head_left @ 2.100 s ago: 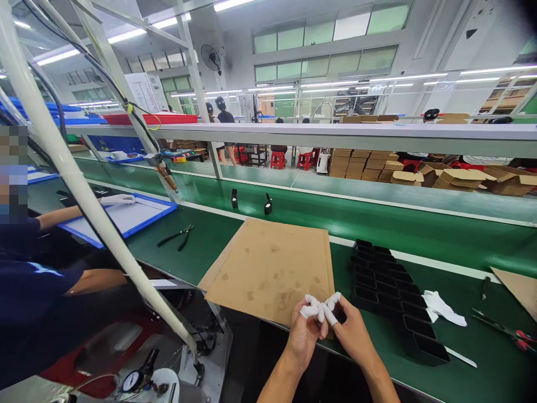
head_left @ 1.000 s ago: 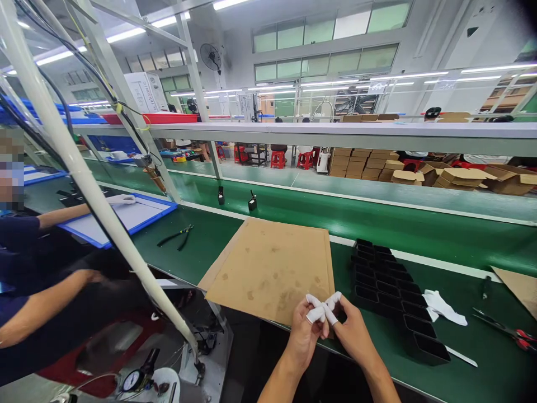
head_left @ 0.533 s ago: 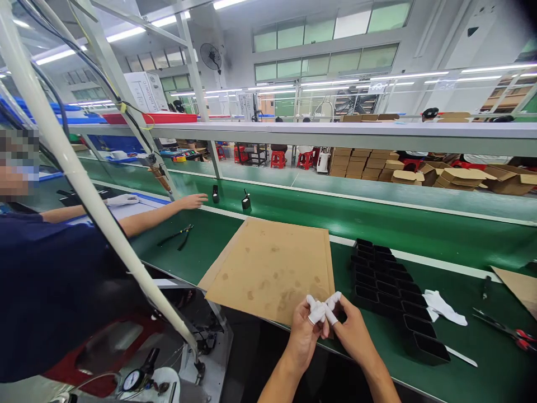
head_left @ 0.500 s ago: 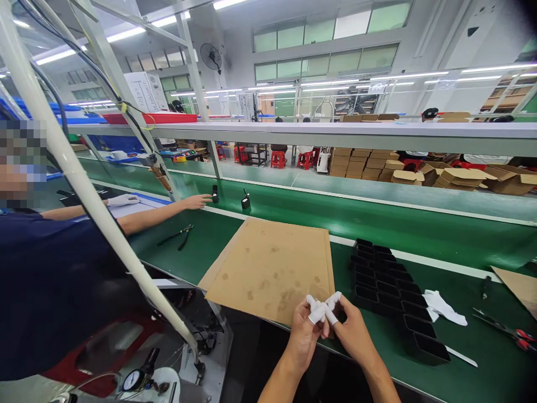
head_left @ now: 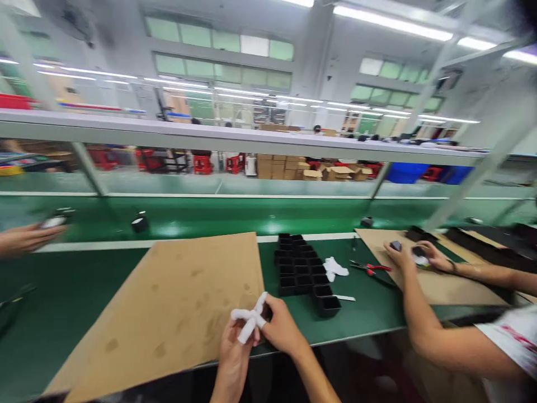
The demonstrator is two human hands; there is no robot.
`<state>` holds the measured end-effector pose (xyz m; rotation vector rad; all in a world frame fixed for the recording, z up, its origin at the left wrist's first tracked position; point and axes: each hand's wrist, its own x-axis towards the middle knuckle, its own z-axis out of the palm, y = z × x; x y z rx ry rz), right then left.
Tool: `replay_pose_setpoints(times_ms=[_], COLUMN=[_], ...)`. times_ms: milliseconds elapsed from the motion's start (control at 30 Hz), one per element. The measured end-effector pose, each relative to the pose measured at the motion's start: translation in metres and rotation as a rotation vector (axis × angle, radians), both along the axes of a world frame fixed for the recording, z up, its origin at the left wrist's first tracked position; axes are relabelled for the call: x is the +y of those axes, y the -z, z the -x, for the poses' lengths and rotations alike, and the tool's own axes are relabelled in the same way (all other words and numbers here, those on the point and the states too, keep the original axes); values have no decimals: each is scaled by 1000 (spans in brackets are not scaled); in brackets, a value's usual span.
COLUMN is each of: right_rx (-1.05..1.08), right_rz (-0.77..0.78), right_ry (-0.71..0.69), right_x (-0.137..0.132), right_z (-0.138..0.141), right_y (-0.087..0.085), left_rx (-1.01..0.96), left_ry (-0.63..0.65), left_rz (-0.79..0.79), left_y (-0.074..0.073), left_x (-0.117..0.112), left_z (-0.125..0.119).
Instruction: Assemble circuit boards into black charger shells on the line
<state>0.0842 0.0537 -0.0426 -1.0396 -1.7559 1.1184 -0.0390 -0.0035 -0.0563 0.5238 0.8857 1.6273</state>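
Observation:
My left hand (head_left: 231,348) and my right hand (head_left: 282,330) meet at the near edge of the green bench, fingertips pressed together. Several of those fingertips wear white finger cots (head_left: 248,323). My right hand's fingers pinch a cot on a left finger, and my left hand's fingers are curled. Both hands hover over the right corner of a brown cardboard sheet (head_left: 168,302). Just to their right stands a black compartment tray (head_left: 301,270).
A white cloth (head_left: 335,267) and red-handled pliers (head_left: 372,270) lie right of the tray. A co-worker's hands (head_left: 409,256) work on another cardboard sheet (head_left: 444,280) at right. Another person's hand (head_left: 25,238) holds a small part at left. A small black part (head_left: 139,224) rides the conveyor.
My view has swung right, bringing the right-hand co-worker into sight. My hands stay pinched together at the finger cots. The left person's hand now grips a part from the belt.

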Motion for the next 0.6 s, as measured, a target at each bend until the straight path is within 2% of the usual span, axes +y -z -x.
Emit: replay_pose_setpoints(times_ms=[267,600], right_rx=[20,36], right_rz=[-27,-41], right_ry=[8,14], right_x=[6,7], right_z=[-2,-6], right_y=[-6,-8], left_rx=[88,95], left_ry=[22,-15], left_rz=[-37,-19], left_y=[-13,-13], left_x=[5,6], left_z=[4,3])
